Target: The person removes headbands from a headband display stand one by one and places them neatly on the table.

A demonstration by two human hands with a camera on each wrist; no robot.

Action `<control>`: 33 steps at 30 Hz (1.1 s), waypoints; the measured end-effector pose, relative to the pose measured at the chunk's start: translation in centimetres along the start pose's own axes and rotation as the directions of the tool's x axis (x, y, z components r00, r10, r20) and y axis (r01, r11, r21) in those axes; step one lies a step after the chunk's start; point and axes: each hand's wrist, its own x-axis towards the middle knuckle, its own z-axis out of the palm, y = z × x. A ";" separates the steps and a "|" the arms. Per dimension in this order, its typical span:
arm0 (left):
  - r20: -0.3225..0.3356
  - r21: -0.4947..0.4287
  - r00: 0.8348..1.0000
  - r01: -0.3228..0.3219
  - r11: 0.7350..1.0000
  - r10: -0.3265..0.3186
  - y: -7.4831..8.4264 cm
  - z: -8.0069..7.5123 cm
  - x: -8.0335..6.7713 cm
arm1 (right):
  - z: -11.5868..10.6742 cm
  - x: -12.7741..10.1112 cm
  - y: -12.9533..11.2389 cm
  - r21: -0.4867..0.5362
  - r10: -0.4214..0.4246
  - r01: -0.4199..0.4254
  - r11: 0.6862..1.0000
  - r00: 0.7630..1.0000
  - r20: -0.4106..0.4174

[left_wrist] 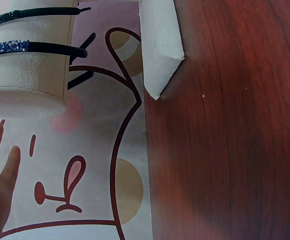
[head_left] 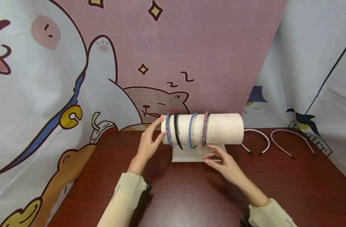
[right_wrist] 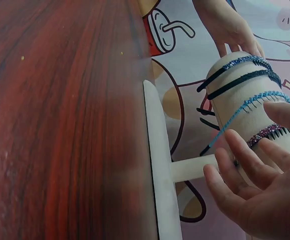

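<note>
A cream cylindrical headband stand (head_left: 225,128) lies sideways on its flat base (head_left: 187,156). Four-banded would exceed plain listing, so by colour: a dark blue glittery headband (head_left: 168,129) sits at the left end, with a black headband (head_left: 177,129) beside it. Farther right are a light blue headband (head_left: 192,130) and a pink-purple glittery headband (head_left: 205,129), both toothed. My left hand (head_left: 146,143) is at the cylinder's left end, fingertips right at its edge. Below the pink-purple headband's lower end, my right hand (head_left: 225,165) has loosely bent, spread fingers, one fingertip close to that end.
Two pale headbands, a white one (head_left: 260,133) and a braided-looking one (head_left: 292,130), lie at the back right of the dark red wooden table (head_left: 173,195). A cartoon-printed cloth (head_left: 218,56) hangs close behind the stand.
</note>
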 end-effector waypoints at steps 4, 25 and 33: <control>0.002 0.000 1.000 0.005 1.000 -0.005 0.0 0.1 0.0 | 0.4 0.2 -0.1 -0.003 0.000 0.000 1.000 1.000 -0.015; -0.008 0.005 1.000 -0.011 1.000 0.011 -0.1 0.2 0.0 | 2.5 1.3 -2.0 -0.237 -0.220 0.133 0.962 0.893 -0.393; -0.004 0.006 1.000 -0.002 1.000 0.002 0.0 0.1 0.0 | 3.1 1.1 -2.2 -0.123 -0.179 0.145 0.982 0.922 -0.344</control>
